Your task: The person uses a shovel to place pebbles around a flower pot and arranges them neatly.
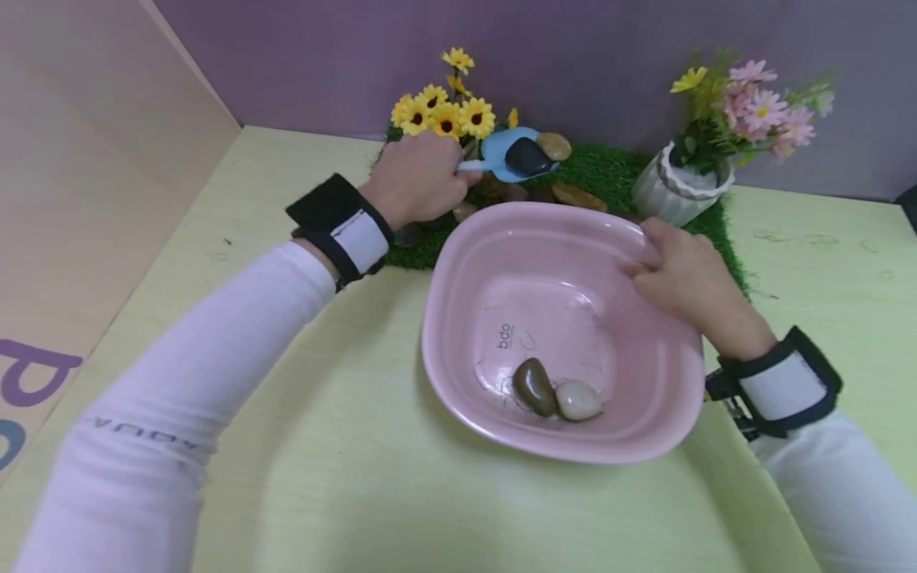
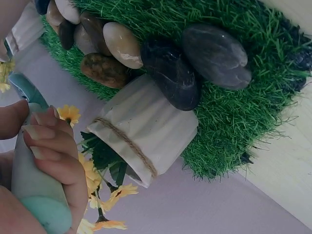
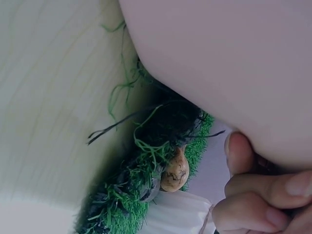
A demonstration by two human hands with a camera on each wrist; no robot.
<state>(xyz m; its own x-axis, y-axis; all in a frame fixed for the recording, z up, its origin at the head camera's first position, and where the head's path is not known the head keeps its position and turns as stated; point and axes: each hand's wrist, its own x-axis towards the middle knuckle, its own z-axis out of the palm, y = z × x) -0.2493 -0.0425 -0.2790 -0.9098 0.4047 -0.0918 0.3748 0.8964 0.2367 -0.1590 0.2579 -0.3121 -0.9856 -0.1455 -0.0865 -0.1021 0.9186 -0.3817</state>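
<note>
My left hand (image 1: 423, 175) grips the handle of a small light-blue shovel (image 1: 494, 149), seen close up as a pale handle (image 2: 36, 178) in the left wrist view. A black stone (image 1: 528, 157) lies in its scoop, and a tan stone (image 1: 555, 146) shows at the scoop's far right edge. With my right hand (image 1: 691, 282) I hold the far right rim of a pink basin (image 1: 648, 358). Inside it, a brown stone (image 1: 534, 387) and a whitish stone (image 1: 578, 399) lie side by side near the front. The shovel is beyond the basin's far rim.
Artificial turf (image 1: 605, 169) runs along the back wall, with several stones (image 1: 576, 196) on it. A white pot (image 1: 666, 187) of pink flowers stands at its right. Yellow flowers (image 1: 446, 119) rise behind my left hand from another white pot (image 2: 151, 124).
</note>
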